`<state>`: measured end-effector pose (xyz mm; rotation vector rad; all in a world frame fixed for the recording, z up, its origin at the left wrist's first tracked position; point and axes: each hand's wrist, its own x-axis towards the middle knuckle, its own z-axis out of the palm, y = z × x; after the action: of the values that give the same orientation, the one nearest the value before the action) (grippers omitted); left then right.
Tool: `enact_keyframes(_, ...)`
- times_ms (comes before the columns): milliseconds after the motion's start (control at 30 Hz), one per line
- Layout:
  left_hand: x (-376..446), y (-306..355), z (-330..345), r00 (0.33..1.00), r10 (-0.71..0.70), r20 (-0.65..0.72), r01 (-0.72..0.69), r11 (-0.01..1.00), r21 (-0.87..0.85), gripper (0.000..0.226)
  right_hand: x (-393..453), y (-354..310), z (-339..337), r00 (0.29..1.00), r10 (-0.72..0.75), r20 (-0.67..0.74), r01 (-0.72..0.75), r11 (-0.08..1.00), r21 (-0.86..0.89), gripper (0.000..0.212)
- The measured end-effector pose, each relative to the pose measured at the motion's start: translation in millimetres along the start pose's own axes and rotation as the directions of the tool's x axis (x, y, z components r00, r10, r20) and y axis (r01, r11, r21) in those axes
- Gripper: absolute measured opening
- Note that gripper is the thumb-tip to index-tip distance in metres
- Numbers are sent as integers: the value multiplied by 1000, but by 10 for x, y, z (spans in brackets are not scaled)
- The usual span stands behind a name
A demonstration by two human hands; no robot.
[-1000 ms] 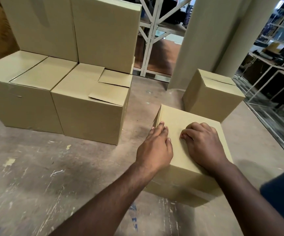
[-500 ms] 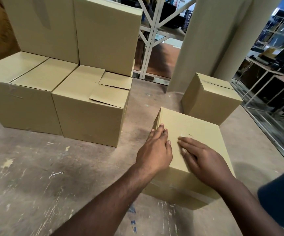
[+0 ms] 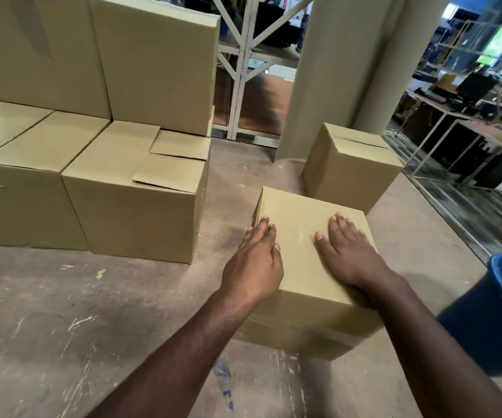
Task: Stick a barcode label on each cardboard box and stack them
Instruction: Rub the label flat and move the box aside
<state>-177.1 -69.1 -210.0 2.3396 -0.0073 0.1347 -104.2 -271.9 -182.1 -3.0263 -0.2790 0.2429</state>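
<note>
Right now both hands lie flat and open on the top of the near box (image 3: 301, 242), which sits on the floor (image 3: 62, 312): the left hand (image 3: 254, 267) at its left edge, the right hand (image 3: 349, 251) toward its right edge, fingers straight, gripping nothing. No barcode label is plain on this top; a faint pale patch between the hands may be one, but I cannot tell.

Risks, as I judge them: if a label is there, uneven pressing could leave a lifted corner or a crease. The floor looks dusty, so grit on the palms might weaken the glue. Lifting with flat palms only could let the box slip, and the blue bucket (image 3: 493, 321) just beside its right side could be knocked.

Underfoot is bare, scuffed concrete with paint flecks. A stack (image 3: 129, 188) of larger boxes stands to the left, two tiers high, one with a loose top flap. A lone box (image 3: 349, 167) sits behind the near one, by a pale pillar (image 3: 334, 70). White metal racking (image 3: 240, 70) and cluttered benches fill the background.
</note>
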Motion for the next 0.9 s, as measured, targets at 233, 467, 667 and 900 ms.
enact_keyframes(233,4,-47,30,1000,3,-6,-3,999,-39,51,-316,-192,123,937,-348,-16,348,936,45,62)
enact_keyframes(467,-6,-81,28,1000,-7,-25,6,999,-48,51,-531,-314,77,948,-314,-47,314,949,-22,61)
enact_keyframes(667,-4,-65,28,1000,6,-25,-7,999,-40,52,-231,-263,37,991,-111,-68,105,990,-96,63)
enact_keyframes(900,-1,-236,55,998,37,-50,-42,994,-99,51,-582,-99,80,920,-393,10,391,917,78,68)
